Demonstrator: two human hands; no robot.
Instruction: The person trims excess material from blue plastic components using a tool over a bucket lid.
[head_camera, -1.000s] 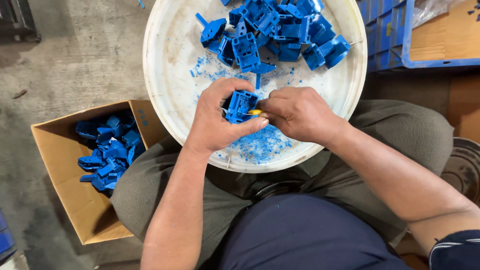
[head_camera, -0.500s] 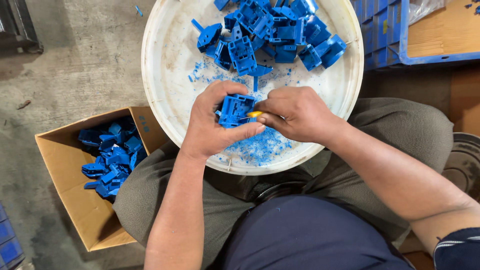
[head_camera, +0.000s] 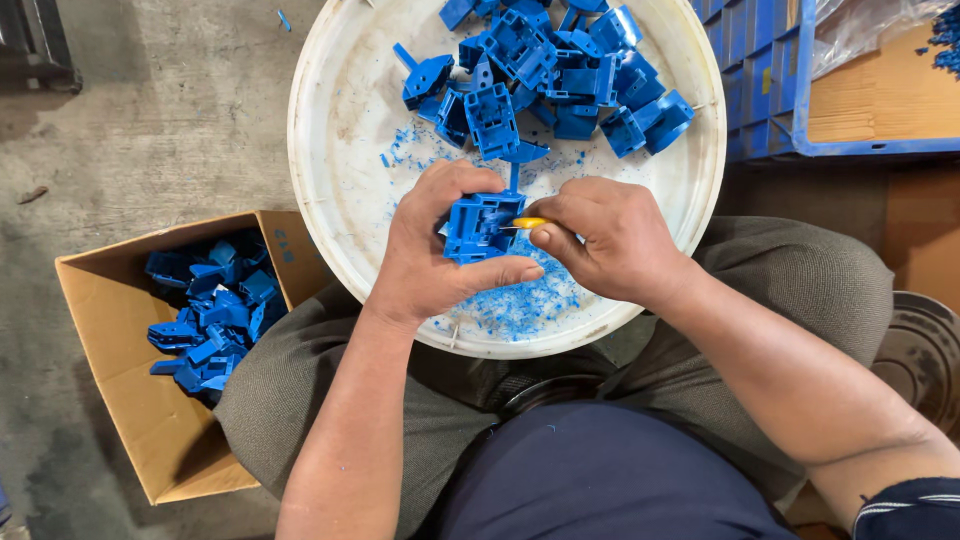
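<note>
Resting across the person's lap, a round white tray (head_camera: 340, 150) carries a heap of blue moulded plastic parts (head_camera: 560, 70) at its 12 o'clock and blue shavings (head_camera: 520, 305) at 6. A cardboard box (head_camera: 130, 420) of parts sits at 8 o'clock. At the tray's centre the left hand (head_camera: 430, 250) wraps closed around one blue part (head_camera: 480, 225); the right hand (head_camera: 610, 240) pinches a small yellow-handled knife (head_camera: 528, 223) against it.

Person seen from above. Both forearms are bare to the elbow; the left hand (head_camera: 440, 265) and right hand (head_camera: 610, 240) wear no gloves, rings or watch. Olive-grey trousers (head_camera: 300, 390) of a woven cloth cover both thighs. A dark navy top (head_camera: 600, 480) fills the lower centre; a navy sleeve cuff with thin pale stripes (head_camera: 905, 510) shows at lower right.
</note>
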